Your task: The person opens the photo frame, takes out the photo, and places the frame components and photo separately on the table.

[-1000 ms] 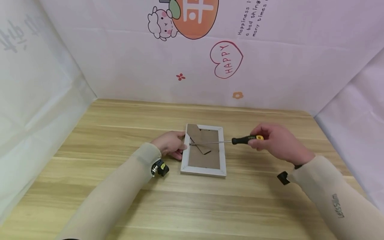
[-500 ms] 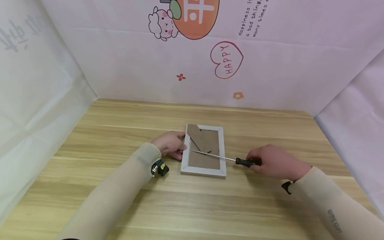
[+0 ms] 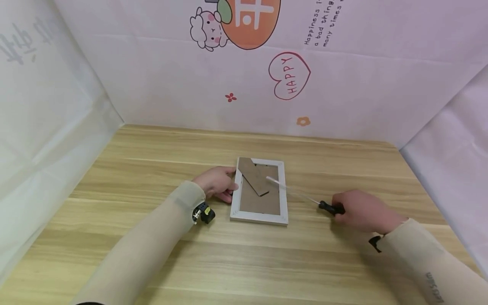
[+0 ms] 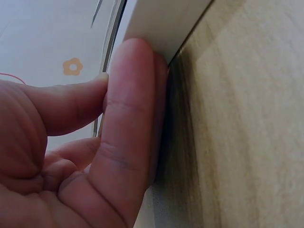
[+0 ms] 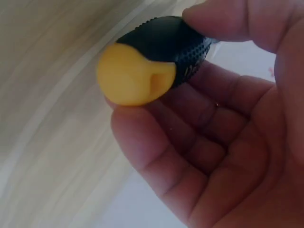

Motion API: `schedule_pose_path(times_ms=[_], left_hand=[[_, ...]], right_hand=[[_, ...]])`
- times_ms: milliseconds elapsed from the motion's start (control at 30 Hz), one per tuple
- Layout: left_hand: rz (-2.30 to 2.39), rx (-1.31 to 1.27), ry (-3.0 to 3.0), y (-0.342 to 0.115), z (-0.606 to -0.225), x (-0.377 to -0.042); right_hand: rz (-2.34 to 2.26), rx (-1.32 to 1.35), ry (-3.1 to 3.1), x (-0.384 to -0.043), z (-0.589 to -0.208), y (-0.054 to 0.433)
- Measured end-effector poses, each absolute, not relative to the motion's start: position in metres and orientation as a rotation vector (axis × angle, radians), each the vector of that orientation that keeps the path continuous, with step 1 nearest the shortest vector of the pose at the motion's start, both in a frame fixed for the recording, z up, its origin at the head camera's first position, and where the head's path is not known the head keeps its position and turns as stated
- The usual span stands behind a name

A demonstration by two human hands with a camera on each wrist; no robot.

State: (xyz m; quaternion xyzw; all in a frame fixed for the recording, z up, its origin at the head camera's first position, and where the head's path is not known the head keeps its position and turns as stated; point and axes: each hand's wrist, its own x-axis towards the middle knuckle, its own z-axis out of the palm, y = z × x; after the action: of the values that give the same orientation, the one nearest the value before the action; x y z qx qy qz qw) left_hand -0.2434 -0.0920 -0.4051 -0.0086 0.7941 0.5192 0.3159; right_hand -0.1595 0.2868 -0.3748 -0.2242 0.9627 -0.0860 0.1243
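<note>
A white picture frame [image 3: 236, 205] lies face down on the table, its brown backboard [image 3: 255, 203] showing. A brown stand leg [image 3: 254, 177] slants across that board from the top left corner. My left hand [image 3: 216, 183] grips the frame's left edge; in the left wrist view the thumb is on the edge and the fingers [image 4: 128, 95] lie along its side. My right hand [image 3: 364, 212] holds a screwdriver [image 3: 328, 207] by its black handle with a yellow end cap [image 5: 126, 76]. The blurred shaft points left, its tip over the upper right of the backboard.
The wood-grain table [image 3: 228, 267] reaches back to a white printed cloth [image 3: 171, 84]. More white cloth hangs at the left and right sides. Each wrist carries a small black camera strap [image 3: 203, 213].
The screwdriver tip has left the frame's left inner edge and swung right and up. My right hand has come nearer, then drifted right. The left hand and frame stay put.
</note>
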Motion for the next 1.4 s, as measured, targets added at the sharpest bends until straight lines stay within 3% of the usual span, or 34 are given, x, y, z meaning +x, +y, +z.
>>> schedule_pose_path(times_ms=[600,967,1233,1400], left_hand=[[1.363,-0.025,2.100,-0.092,-0.402,-0.243],[1.346,-0.024,2.115,-0.090,-0.403,-0.242],[1.228,0.047,2.256,-0.086,-0.399,-0.238],[0.841,0.270,2.498,-0.082,-0.392,-0.237]], right_hand=[[-0.214,-0.297,2.877,-0.156,-0.384,0.365],[-0.184,-0.247,2.817,-0.155,-0.380,0.372],[-0.040,-0.337,2.896,-0.156,-0.369,0.334],[-0.032,-0.711,3.021,-0.152,-0.371,0.275]])
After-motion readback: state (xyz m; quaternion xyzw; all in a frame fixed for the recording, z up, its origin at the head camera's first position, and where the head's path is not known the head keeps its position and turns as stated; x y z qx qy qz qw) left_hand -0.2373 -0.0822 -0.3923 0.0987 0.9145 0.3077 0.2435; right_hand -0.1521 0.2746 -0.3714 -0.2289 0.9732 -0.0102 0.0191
